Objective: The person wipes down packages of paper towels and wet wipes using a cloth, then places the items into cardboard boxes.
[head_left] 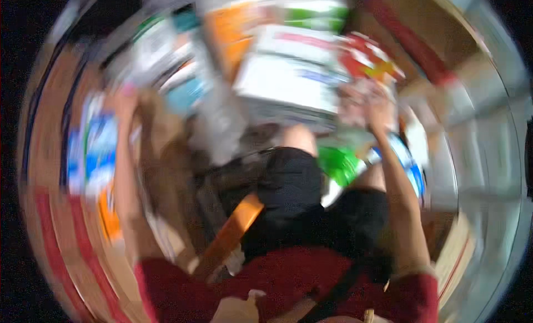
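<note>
My left hand (pixel 125 102) reaches forward on the left, beside blue and white packages (pixel 101 148); motion blur hides its fingers and anything in them. On the right, my right hand (pixel 379 107) is over a pale, pinkish package (pixel 353 104), just below a red and yellow packet (pixel 369 57). Its fingers are smeared too, so a grip cannot be made out. White boxes (pixel 286 81) lie between the two hands, further forward.
Cardboard boxes with red stripes (pixel 61 245) stand at the left. An orange package (pixel 230 31) and a green bag (pixel 340 163) lie ahead. Near my legs is an orange bar-like object (pixel 236 223). Pale tiles (pixel 483 156) show at the right.
</note>
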### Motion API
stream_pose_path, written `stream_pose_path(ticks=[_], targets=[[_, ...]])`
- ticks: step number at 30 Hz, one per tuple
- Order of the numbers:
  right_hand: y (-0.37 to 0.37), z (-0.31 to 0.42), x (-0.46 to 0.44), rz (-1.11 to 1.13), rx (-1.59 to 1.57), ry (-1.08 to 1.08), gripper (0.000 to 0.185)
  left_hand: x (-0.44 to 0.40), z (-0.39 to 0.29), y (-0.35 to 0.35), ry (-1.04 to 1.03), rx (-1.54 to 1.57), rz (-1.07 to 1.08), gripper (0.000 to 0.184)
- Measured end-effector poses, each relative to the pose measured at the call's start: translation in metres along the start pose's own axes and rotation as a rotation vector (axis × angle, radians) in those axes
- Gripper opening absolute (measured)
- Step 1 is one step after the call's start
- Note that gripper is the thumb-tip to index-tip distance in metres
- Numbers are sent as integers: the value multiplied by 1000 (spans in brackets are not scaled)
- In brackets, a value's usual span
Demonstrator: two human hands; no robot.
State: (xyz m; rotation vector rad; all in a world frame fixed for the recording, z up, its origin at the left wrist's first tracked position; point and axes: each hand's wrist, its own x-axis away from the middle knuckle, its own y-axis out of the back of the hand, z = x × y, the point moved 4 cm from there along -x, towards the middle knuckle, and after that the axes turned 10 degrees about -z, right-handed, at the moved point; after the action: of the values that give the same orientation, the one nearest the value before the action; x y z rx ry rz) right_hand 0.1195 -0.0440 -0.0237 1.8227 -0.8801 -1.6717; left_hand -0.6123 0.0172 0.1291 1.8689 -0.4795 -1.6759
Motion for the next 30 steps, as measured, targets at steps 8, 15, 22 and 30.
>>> stream_pose_path(ticks=[8,15,22,30], targets=[[81,22,-16,-372,-637,-651,34,6,-387,8,-661,924,212,49],[70,5,-5,-464,-659,-901,35,141,-619,68,-878,1204,635,47],[41,-18,-14,-131,-1052,-816,26,186,-638,13,-373,1404,962,50],[-6,-221,151,-986,-514,-1718,17,186,-625,1,-391,1264,667,43]])
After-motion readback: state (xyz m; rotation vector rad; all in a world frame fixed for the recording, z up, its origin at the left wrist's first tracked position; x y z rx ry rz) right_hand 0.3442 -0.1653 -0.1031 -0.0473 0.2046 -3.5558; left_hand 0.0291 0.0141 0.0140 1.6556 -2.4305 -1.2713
